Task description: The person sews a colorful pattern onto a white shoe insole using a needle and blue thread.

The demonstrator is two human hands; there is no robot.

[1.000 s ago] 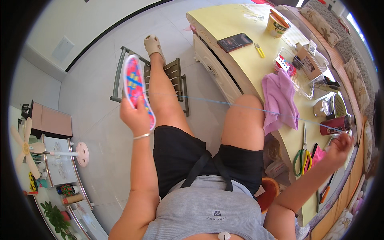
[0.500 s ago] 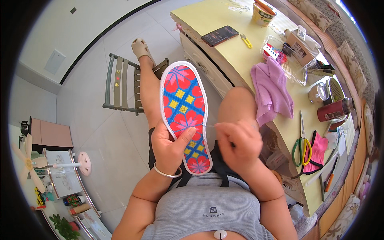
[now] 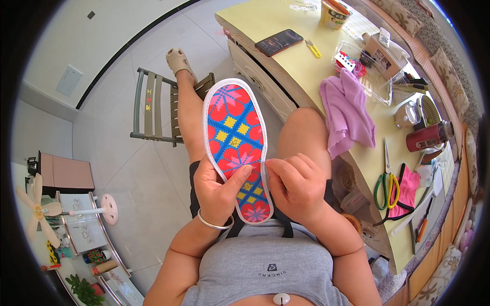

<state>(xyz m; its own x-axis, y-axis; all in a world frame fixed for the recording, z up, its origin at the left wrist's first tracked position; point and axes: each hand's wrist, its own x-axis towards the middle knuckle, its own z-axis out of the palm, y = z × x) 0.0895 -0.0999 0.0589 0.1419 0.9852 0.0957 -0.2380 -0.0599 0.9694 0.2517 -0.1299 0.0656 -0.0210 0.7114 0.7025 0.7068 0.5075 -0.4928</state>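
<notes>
An embroidered insole (image 3: 235,142) with red flowers, a blue lattice, yellow squares and a white border stands upright in front of me, toe end away. My left hand (image 3: 217,187) grips its left edge, thumb pressed on the patterned face and the other fingers behind it. A metal bangle (image 3: 215,223) circles that wrist. At the insole's right edge, near its narrow waist, my right hand (image 3: 300,184) is closed in a pinch, fingertips against the white border. What the pinch holds is too small to make out.
Right of me, a yellow-topped table (image 3: 301,69) bears a phone (image 3: 279,42), small yellow snips (image 3: 313,48), a purple towel (image 3: 348,115), scissors (image 3: 386,181), a plastic tray (image 3: 377,86) and a dark red flask (image 3: 430,136). A folding chair (image 3: 157,107) stands beyond my left leg.
My right hand has come left to the insole's edge, from a little way off with a thin pale strand between them. My left hand and the insole have hardly moved.
</notes>
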